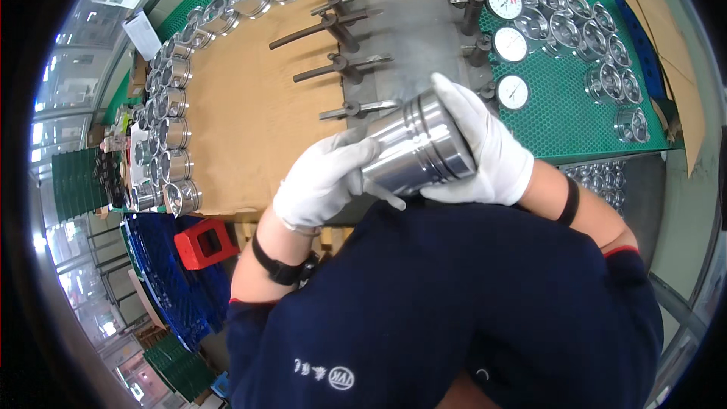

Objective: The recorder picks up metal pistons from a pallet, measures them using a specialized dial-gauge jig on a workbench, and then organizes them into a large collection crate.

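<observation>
Both my hands wear white gloves and grip one shiny metal piston (419, 148) with ring grooves, held tilted above the bench's near edge. My left hand (326, 178) wraps its lower, open end. My right hand (485, 144) cups its upper, grooved end from behind. Just beyond the piston stands a grey metal gauging fixture (413, 30) with several dark lever arms (333, 26) sticking out to the left.
A brown board (242, 113) covers the bench's left half, edged by rows of pistons (170, 132). Round dial gauges (509, 45) and more pistons (598, 45) sit on green matting (564, 117) at right. A red block (203, 242) and blue crates (170, 288) lie below left.
</observation>
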`<state>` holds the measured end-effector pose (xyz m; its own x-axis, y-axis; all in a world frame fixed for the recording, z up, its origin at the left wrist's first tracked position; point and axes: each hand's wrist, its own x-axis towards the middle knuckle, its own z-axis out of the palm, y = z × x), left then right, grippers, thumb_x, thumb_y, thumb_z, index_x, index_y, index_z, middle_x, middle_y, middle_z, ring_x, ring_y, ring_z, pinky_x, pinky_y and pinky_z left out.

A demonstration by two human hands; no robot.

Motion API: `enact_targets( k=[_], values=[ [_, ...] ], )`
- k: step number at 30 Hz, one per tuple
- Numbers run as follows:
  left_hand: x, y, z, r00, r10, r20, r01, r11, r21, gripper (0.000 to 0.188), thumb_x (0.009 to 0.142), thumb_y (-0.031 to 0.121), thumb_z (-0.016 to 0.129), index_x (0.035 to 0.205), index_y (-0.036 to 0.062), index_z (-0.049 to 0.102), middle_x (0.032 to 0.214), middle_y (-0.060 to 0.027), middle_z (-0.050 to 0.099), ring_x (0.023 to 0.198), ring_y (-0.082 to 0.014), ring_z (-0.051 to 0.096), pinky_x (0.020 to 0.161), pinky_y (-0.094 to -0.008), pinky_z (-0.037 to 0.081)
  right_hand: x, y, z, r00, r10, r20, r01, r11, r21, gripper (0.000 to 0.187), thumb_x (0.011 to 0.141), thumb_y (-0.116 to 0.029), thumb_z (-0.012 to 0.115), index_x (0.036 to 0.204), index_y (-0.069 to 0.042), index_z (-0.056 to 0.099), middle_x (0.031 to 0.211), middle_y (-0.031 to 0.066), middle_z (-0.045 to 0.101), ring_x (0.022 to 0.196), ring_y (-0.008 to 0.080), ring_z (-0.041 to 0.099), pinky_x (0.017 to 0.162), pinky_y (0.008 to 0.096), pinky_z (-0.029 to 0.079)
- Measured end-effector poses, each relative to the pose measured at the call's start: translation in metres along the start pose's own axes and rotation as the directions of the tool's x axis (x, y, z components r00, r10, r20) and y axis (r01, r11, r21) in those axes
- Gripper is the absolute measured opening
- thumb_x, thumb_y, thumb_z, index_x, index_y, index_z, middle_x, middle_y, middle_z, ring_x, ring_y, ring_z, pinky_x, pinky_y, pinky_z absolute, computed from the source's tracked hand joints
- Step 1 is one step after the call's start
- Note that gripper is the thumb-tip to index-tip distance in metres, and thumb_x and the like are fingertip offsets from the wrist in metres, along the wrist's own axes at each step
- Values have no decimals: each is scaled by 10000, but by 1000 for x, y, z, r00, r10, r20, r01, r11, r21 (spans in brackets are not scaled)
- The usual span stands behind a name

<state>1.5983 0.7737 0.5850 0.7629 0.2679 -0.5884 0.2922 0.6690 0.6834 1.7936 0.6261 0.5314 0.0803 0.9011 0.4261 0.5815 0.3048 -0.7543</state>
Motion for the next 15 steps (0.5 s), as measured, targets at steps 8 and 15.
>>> enact_targets(
  k=[8, 15],
  values=[
    [52, -42, 3, 672, 620, 405, -405, -150, 902, 730, 759, 204, 764, 1385, 49, 422, 1212, -186, 591, 1070, -384, 584, 904, -450, 483, 1, 7, -1, 940, 298, 168, -170, 833, -527, 859, 727, -280, 773, 1470, -177, 355, 1268, 247, 497, 956, 411, 643, 769, 462, 556],
    [82, -47, 7, 589, 714, 379, -357, -190, 914, 879, 681, 290, 864, 1391, 17, 424, 1259, -223, 551, 1129, -395, 565, 945, -457, 486, -35, 11, 2, 784, 620, -28, -618, 778, -112, 817, 798, -228, 715, 1489, -65, 311, 1166, 229, 605, 934, 433, 654, 872, 430, 530]
  ],
)
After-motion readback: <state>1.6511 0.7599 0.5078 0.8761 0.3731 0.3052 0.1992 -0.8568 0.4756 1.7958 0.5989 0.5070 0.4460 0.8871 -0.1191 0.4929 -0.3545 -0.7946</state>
